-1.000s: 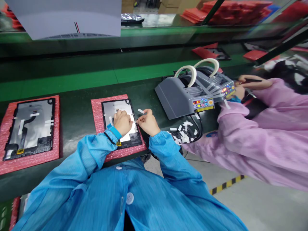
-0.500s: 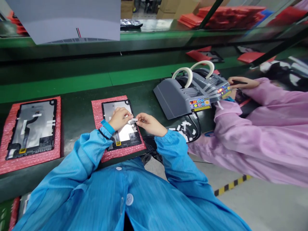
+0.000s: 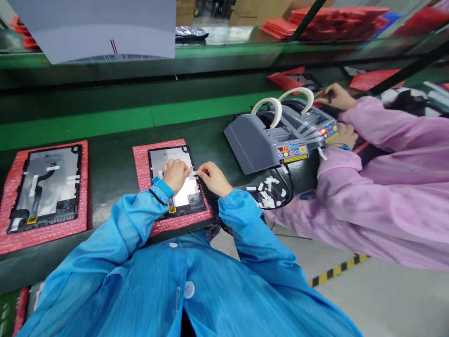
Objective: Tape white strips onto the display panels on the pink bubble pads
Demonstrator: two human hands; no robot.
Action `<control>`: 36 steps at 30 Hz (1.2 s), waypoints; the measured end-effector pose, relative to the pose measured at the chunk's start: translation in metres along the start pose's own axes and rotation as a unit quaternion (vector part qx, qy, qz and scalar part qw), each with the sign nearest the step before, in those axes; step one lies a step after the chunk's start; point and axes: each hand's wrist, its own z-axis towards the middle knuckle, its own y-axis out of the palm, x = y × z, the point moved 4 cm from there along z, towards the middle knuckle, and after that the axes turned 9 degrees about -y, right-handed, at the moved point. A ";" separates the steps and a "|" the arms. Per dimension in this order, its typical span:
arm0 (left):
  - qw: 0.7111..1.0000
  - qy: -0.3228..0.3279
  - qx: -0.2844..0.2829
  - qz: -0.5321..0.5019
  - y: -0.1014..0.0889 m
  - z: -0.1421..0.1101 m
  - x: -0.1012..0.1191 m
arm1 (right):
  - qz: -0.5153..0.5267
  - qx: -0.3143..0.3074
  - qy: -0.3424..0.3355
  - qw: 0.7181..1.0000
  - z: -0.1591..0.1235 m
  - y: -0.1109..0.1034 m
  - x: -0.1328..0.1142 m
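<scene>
A tablet screen assembly (image 3: 182, 199) with a black frame and silvery back lies on a red bubble-wrap sheet (image 3: 140, 164) in front of me. Across its upper right edge stretches a short white strip of tape (image 3: 193, 173). My right hand (image 3: 213, 178) pinches the strip's right end just off that edge. Over the silvery back, my left hand (image 3: 176, 175) is closed, thumb and forefinger at the strip's other end; its palm hides part of the panel. Lower down, a yellow patch (image 3: 172, 209) shows near the left wrist.
A second tablet assembly (image 3: 49, 187) lies on red bubble wrap at left. Two grey tape dispensers (image 3: 266, 145) stand to the right, with loose white tape pieces (image 3: 268, 199) and black cables below. Beyond them a co-worker's pink sleeves (image 3: 386, 178) reach in. A white sheet (image 3: 105, 28) hangs ahead.
The white tape strip, first in my right fingers beside the panel, was brought between both hands and is now down at its right edge. The co-worker's far hand has moved forward behind the dispensers.
</scene>
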 end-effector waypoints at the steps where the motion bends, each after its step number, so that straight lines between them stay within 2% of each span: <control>1: 1.000 -0.004 0.010 0.017 0.001 -0.001 0.002 | -0.025 0.011 -0.009 1.000 0.001 0.001 0.000; 6: 0.995 0.008 0.031 0.095 0.006 -0.003 0.008 | -0.117 0.042 -0.028 0.992 0.001 0.007 0.004; 13: 0.991 0.023 0.028 0.126 0.008 -0.003 0.008 | -0.169 0.014 -0.012 0.985 -0.001 0.012 0.005; 17: 0.989 0.030 0.035 0.143 0.009 -0.003 0.009 | -0.197 0.012 0.021 0.980 0.000 0.008 0.007; 20: 0.990 0.028 0.041 0.133 0.007 -0.004 0.008 | -0.206 0.038 0.041 0.977 -0.006 0.000 0.008; 23: 0.992 0.032 0.034 0.114 0.004 -0.005 0.006 | -0.203 0.061 -0.013 0.977 -0.020 0.002 0.000; 26: 0.993 0.041 0.033 0.110 0.004 -0.005 0.005 | -0.236 0.022 -0.058 0.970 -0.034 0.017 -0.010; 30: 0.993 0.045 0.032 0.106 0.004 -0.005 0.007 | -0.301 -0.033 -0.036 0.952 -0.038 0.027 -0.017; 33: 0.993 0.021 0.042 0.107 -0.006 -0.010 0.000 | -0.296 -0.055 -0.032 0.953 -0.034 0.021 -0.017; 36: 0.985 -0.056 0.106 0.127 -0.030 -0.025 -0.027 | -0.238 -0.028 -0.012 0.971 -0.032 0.011 -0.013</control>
